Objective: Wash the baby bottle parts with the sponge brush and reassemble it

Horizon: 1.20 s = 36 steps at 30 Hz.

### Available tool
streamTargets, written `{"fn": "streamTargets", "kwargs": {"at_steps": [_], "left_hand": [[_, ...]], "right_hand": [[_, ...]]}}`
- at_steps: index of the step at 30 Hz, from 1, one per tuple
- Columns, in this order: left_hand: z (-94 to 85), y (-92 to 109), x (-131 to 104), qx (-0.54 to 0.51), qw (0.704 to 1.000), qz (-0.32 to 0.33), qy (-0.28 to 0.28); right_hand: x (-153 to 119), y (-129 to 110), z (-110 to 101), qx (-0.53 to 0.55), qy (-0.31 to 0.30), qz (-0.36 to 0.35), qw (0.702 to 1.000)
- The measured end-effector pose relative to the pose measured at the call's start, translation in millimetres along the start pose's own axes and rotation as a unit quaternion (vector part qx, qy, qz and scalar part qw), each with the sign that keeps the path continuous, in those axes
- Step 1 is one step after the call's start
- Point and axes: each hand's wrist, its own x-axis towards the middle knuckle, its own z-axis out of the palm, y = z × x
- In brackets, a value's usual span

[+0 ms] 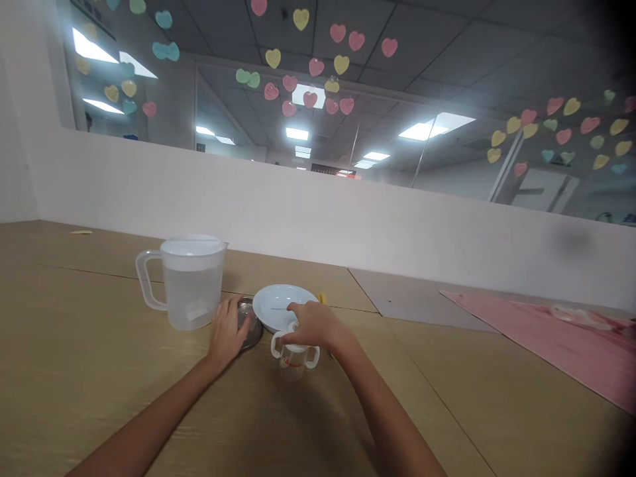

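A clear two-handled sippy cup (292, 363) with white handles and red print is just in front of a pale plate (271, 295). My right hand (317, 323) reaches over the cup from the right, with thumb and fingers around its white top; part of the lid is hidden. My left hand (227, 330) rests at the left edge of a round dark metal dish (254, 331), its fingers stretched and thumb apart. Left of that hand stands a translucent lidded pitcher (193, 291) holding clear liquid.
A small yellow item (322, 299) shows behind the plate's right edge. On the right lies a pink cloth (546, 338) with a crumpled clear plastic piece (581, 317) on it. A low white wall (298, 212) borders the table (124, 371) at the back.
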Motion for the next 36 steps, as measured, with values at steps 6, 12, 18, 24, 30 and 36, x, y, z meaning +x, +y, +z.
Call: {"fn": "streamTargets", "kwargs": {"at_steps": [6,12,18,24,30,36], "left_hand": [[12.4,-21,7,-0.005,0.996,-0.062,-0.068],[10.0,-20,13,0.067,0.979,-0.089,-0.169],[-6.2,-16,26,-0.010,0.994,-0.109,-0.010],[-18.5,44,24,-0.200,0.973,-0.044,0.109],[-20.1,85,-7,-0.254,0.966,0.042,0.008],[-1.9,71,-29,-0.226,0.963,0.085,-0.120]], "right_hand": [[0,3,0,0.004,0.003,-0.012,1.000],[-1,1,-1,-0.003,-0.005,-0.004,1.000],[-3,-3,-3,-0.014,-0.002,0.040,0.999],[-4,5,-8,0.139,0.109,-0.069,0.982],[-1,0,-6,0.208,0.175,-0.206,0.940],[-3,2,-13,0.226,0.188,-0.100,0.951]]}}
